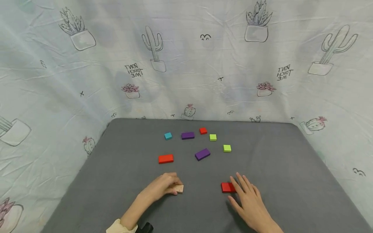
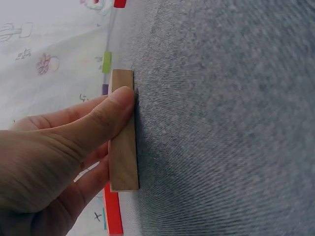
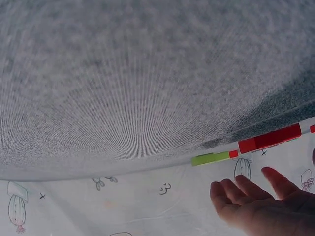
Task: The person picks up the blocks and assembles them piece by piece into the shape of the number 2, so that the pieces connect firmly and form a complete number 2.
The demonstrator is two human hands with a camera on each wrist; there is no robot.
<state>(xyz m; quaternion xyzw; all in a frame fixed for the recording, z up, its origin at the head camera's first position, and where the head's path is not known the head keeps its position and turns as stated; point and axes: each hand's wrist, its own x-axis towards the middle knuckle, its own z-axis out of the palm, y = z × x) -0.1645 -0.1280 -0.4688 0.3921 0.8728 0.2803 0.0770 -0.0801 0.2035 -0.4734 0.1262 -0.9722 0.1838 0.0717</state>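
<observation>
**A Pinch on One Side, a Spread on the Other**

We see the fingers of the left hand [image 1: 163,186] pinching a wooden block [image 2: 125,160], thumb along one long side, a hold we judge suited to keeping so slim a piece steady. Opposite, the right hand [image 1: 251,204] has its fingers spread, their tips overlapping the end of a dark red block [image 1: 227,187]; we cannot tell whether they touch it. Farther out on the gray table [image 1: 276,168] lie a bright red block [image 1: 166,159], two purple blocks [image 1: 202,154], two green blocks [image 1: 227,148], a blue block [image 1: 168,136] and a small red block [image 1: 203,130], loosely scattered, perhaps so each has finger room. Behind hangs a cactus-print cloth [image 1: 186,48].
</observation>
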